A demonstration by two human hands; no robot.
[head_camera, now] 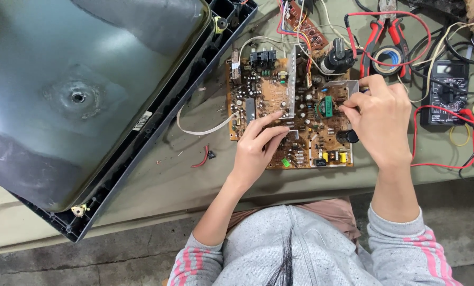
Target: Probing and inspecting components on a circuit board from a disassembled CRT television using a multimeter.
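A brown circuit board (271, 87) crowded with components lies on the green-grey table. My left hand (255, 151) rests on its lower middle, fingers spread and fingertips pressing on the board near a metal heat sink (291, 85). My right hand (380, 114) sits over the board's right side, thumb and fingers pinched at a small part beside a green component (327, 106); what it pinches is too small to tell. A black cylindrical part (336, 59) stands at the board's top right.
A large grey picture tube in a dark frame (73, 90) fills the left. Red-handled pliers (381, 29), a roll of black tape (388, 57), a black multimeter (448, 91) with red leads, and a second small board (303, 24) lie at the right and back. Wire scraps (202, 159) lie near the board.
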